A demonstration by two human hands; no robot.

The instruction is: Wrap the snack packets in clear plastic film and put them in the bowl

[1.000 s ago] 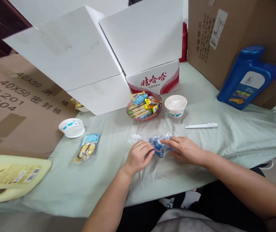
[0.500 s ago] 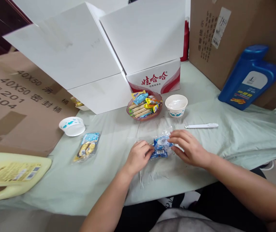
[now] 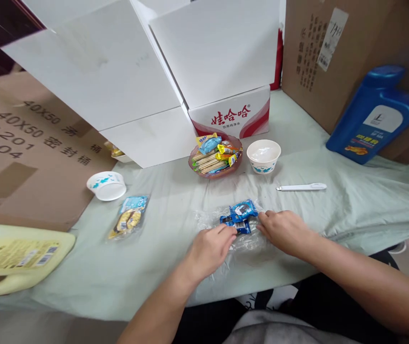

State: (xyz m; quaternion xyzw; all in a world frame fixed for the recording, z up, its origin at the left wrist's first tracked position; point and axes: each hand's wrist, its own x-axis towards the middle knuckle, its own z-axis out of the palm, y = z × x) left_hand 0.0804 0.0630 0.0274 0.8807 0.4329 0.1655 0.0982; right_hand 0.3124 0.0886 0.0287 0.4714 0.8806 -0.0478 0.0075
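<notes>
Two small blue snack packets [image 3: 243, 209] lie partly overlapping on a crumpled sheet of clear plastic film [image 3: 207, 220] near the table's front. My left hand [image 3: 214, 248] has its fingers bent together, with the fingertips at the front edge of the lower blue packet. Just right of the packets, my right hand [image 3: 286, 231] is closed, its thumb and fingers pinched at the film. The thumb of my left hand is mostly hidden.
Beyond the packets stand a glass bowl [image 3: 215, 172] of wrapped snacks and a paper bowl [image 3: 263, 157]. A white utility knife [image 3: 300, 187] lies to the right. Leftward are a tipped paper bowl [image 3: 107, 186] and a yellow snack bag [image 3: 129, 217]. Boxes and jugs border the table.
My left hand has shifted right to the front of the lower packet. My right hand has come down, and its spread fingers have closed. The film now lies flatter, uncovering the packets.
</notes>
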